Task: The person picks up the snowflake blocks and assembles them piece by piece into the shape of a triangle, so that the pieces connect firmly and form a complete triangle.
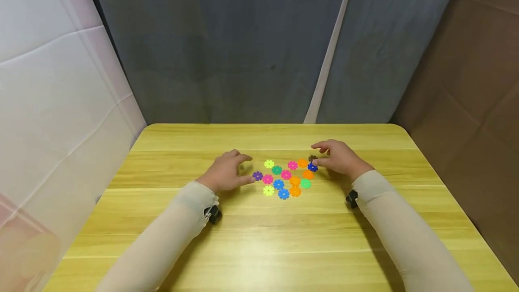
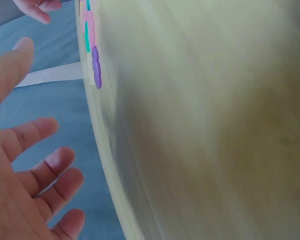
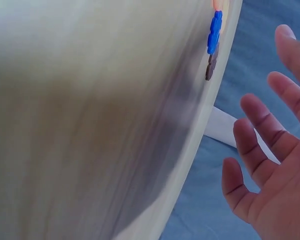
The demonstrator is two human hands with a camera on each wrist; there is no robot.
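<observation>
Hands hovered over a yellow wooden bench (image 1: 251, 238), one on each side of a small cluster of coloured gear-shaped discs (image 1: 285, 177) lying flat near the middle of the bench. The left hand (image 1: 225, 172) sat just left of the cluster, its fingers loosely spread and holding nothing, with the fingertips close to a purple disc (image 1: 257, 175) at the cluster's left edge; whether they touched it could not be told. The right hand (image 1: 338, 157) sat at the cluster's right edge, fingers relaxed and empty, its fingertips just beside a blue disc (image 1: 312, 167) and a dark brown disc (image 1: 312, 158). Both wrist views showed open palms with fingers apart. Grey cloth (image 1: 243, 44) hung behind the bench.
</observation>
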